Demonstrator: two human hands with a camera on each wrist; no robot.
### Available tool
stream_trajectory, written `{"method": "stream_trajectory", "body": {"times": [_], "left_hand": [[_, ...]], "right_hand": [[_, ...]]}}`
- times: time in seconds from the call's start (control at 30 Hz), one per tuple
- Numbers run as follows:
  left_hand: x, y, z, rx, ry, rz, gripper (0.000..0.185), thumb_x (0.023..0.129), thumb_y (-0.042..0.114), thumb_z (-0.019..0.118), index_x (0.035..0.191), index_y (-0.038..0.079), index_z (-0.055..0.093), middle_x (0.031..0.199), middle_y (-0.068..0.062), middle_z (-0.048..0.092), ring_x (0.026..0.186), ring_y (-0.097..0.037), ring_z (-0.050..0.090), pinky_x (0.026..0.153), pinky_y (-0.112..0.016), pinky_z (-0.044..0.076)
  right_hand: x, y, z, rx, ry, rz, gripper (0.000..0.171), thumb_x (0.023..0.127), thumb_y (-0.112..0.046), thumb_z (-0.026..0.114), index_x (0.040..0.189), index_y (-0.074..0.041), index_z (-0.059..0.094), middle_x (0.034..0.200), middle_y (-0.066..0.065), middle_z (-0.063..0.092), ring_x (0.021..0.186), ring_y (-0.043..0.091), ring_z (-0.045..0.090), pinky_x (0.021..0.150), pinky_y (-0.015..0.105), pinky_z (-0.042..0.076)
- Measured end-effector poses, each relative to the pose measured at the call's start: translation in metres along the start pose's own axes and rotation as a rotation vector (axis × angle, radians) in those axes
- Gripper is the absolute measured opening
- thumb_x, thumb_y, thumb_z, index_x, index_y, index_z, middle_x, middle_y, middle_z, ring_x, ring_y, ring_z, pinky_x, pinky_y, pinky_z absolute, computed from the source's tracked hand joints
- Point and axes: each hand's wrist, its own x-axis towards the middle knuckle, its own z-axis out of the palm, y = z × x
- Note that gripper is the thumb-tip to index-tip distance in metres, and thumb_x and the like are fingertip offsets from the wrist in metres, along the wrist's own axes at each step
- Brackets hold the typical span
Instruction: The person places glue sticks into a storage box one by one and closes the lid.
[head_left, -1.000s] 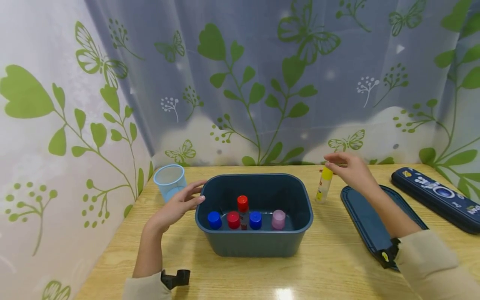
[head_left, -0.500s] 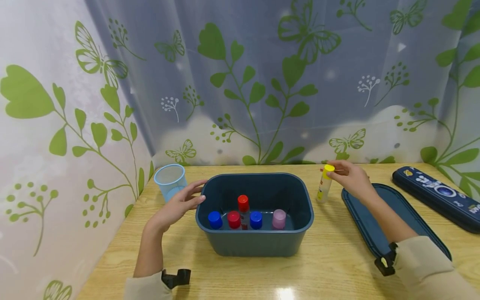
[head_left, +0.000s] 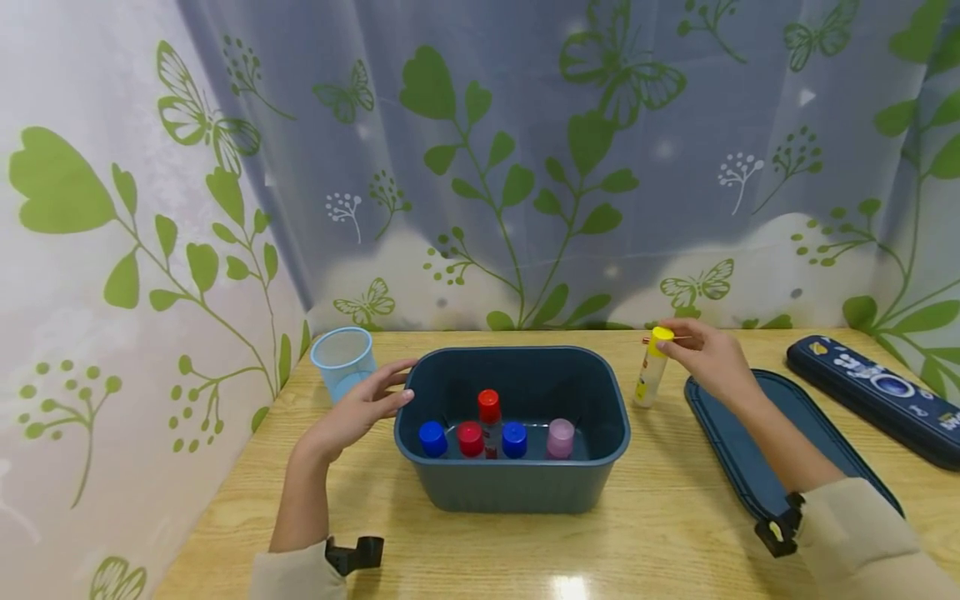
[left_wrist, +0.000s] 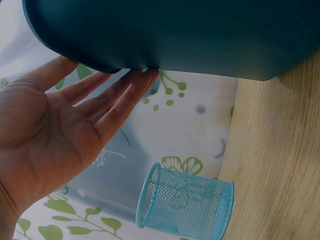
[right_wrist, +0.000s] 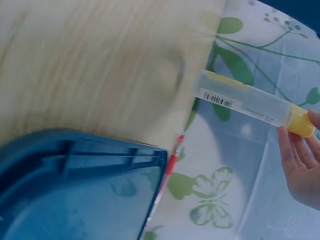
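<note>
Our right hand (head_left: 708,357) pinches the yellow cap of a glue bottle (head_left: 649,369) standing just right of the tub (head_left: 512,487).

Our left hand (head_left: 358,410) rests straight fingers (left_wrist: 120,97) against the tub's left wall, near a blue mesh cup (head_left: 341,360). Five capped bottles (head_left: 488,421) stand inside the tub, on the wooden surface (head_left: 660,533).

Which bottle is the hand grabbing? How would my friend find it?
Find the dark blue tub in the middle of the wooden table. Just outside its right rim stands a pale bottle, which the right hand pinches at the top. Its cap is yellow, and it alone stands outside the tub.
</note>
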Motion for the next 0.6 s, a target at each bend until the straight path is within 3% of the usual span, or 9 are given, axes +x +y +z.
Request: {"method": "stream_trajectory", "body": {"times": [0.2, 0.43, 0.6], "left_hand": [[0.0, 0.0, 0.0, 0.0, 0.0, 0.0, 0.054, 0.097, 0.027, 0.049, 0.144, 0.012, 0.028, 0.142, -0.019, 0.029, 0.127, -0.035, 0.033, 0.1, -0.049, 0.03], [0.0, 0.001, 0.001, -0.004, 0.003, -0.005, 0.054, 0.097, 0.027, 0.049, 0.144, 0.012, 0.028, 0.142, -0.019, 0.029, 0.127, -0.035, 0.033, 0.1, -0.049, 0.03], [0.0, 0.001, 0.001, 0.005, 0.0, -0.004, 0.054, 0.097, 0.027, 0.049, 0.145, 0.012, 0.027, 0.142, -0.02, 0.028, 0.126, -0.035, 0.034, 0.1, -0.05, 0.03]], "right_hand": [[-0.004, -0.018, -0.009, -0.014, 0.023, -0.044, 0.048, 0.091, -0.035, 0.057, 0.126, -0.002, 0.053, 0.113, 0.022, 0.057, 0.102, 0.037, 0.054, 0.076, 0.048, 0.047], [-0.009, -0.038, -0.022, -0.019, 0.059, -0.116, 0.043, 0.091, -0.03, 0.059, 0.124, -0.003, 0.056, 0.106, 0.017, 0.061, 0.091, 0.029, 0.059, 0.063, 0.018, 0.048], [-0.013, -0.053, -0.032, -0.016, 0.052, -0.108, 0.044, 0.091, -0.032, 0.058, 0.125, -0.005, 0.055, 0.107, 0.014, 0.059, 0.091, 0.023, 0.055, 0.062, 0.021, 0.05]]}}
